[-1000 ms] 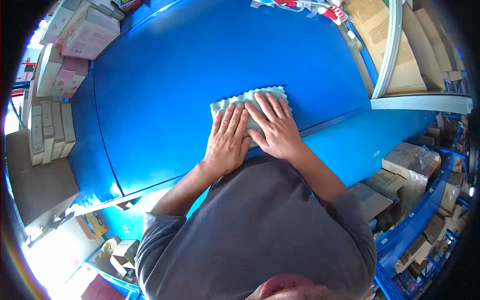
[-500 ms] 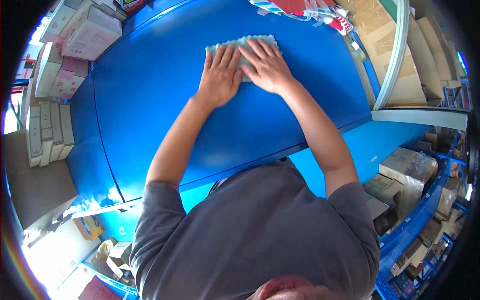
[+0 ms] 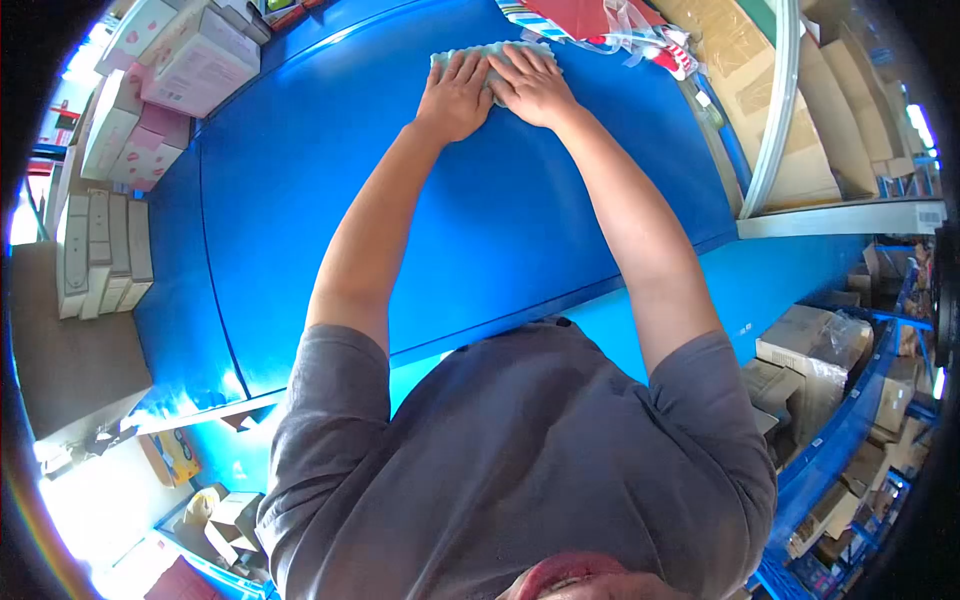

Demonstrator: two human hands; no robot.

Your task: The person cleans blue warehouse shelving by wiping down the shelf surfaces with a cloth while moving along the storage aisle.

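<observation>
A pale, light-green cloth (image 3: 484,48) with a scalloped edge lies flat on the blue tabletop (image 3: 330,200), close to its far side. My left hand (image 3: 456,100) rests palm down on the cloth's left part, fingers stretched forward. On the right part lies my right hand (image 3: 533,92), also flat with its fingers extended. The two hands are side by side, thumbs near each other, and they cover much of the cloth.
Pink-and-white boxes (image 3: 200,62) and several slim white boxes (image 3: 105,250) stand along the left. A red item with striped plastic packaging (image 3: 605,18) sits at the far edge. Cardboard (image 3: 800,130) leans behind a metal post (image 3: 783,110) at right.
Both my hands have slid away from my body, toward the far side of the table, and the cloth has moved with them. My arms are stretched out further.
</observation>
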